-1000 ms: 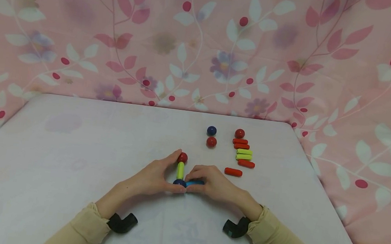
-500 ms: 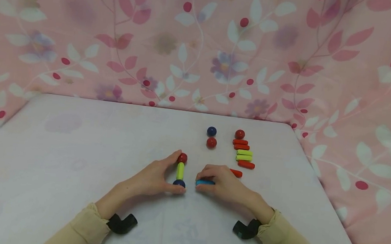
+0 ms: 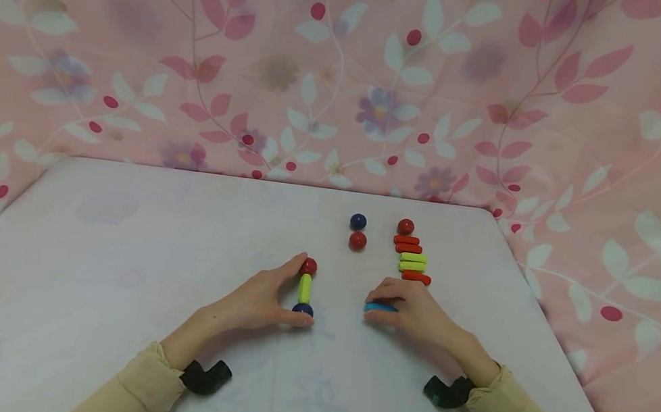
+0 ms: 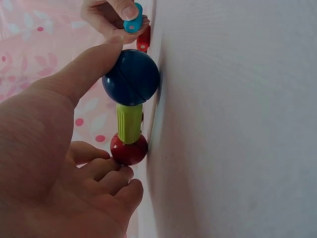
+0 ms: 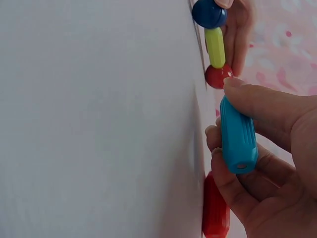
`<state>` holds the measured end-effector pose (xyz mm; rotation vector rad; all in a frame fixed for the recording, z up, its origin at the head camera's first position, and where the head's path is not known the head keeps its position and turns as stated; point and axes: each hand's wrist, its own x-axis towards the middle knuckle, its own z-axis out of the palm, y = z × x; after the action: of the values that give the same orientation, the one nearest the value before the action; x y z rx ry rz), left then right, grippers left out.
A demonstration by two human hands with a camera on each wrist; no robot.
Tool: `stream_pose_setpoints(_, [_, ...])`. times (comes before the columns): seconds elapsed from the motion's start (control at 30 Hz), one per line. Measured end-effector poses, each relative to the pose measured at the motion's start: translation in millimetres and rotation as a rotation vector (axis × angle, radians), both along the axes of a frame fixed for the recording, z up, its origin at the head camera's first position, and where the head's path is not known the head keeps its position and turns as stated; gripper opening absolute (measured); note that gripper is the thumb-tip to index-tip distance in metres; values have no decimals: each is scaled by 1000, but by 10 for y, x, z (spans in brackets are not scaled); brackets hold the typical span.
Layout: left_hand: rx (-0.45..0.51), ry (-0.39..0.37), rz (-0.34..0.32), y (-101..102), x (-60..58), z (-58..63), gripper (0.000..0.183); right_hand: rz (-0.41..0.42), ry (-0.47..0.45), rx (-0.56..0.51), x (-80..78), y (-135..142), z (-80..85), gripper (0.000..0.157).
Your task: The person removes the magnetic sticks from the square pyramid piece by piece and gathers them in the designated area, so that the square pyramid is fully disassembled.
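My left hand [image 3: 252, 299] holds a joined piece endways, thumb on its dark blue ball [image 4: 132, 77] and fingertips at its red ball [image 4: 129, 148]. A yellow-green grooved rod [image 3: 305, 289] links the two balls. To the right, my right hand [image 3: 419, 311] pinches a light blue grooved rod [image 5: 238, 136] between thumb and fingers, apart from the joined piece. The blue rod's near end shows a small round metallic spot in the right wrist view. Just beyond the right fingers lies a red rod [image 5: 216, 208], which the hand hides in the head view.
Behind the hands on the white table [image 3: 120, 223], a dark blue ball [image 3: 358, 221] and a red ball [image 3: 358, 241] stand. Farther right are another red ball [image 3: 406, 226], red rods [image 3: 408, 249] and yellow-green rods [image 3: 412, 262]. A floral curtain [image 3: 345, 78] hangs at the back.
My right hand has moved right, carrying the light blue rod away from the dark blue ball, and now covers the nearest red rod. The left hand and its joined piece have stayed put.
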<state>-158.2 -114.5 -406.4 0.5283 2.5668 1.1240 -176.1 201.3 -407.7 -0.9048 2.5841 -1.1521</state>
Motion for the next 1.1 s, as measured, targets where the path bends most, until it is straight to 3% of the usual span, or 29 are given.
stream_pose_setpoints(0.33, [-7, 1, 6, -4, 9, 13, 111, -174, 47, 10, -38, 180, -8, 29])
stream_pose_setpoints(0.5, [-4, -6, 7, -6, 13, 17, 112, -224, 49, 43, -48, 214, 6, 27])
stream_pose_setpoints(0.73, [-5, -9, 9, -2, 11, 7, 112, -335, -31, 25, -52, 267, 37, 27])
stream_pose_setpoints(1.1, [-11, -10, 9, 3, 7, 11, 112, -335, 36, 28, -74, 251, 24, 31])
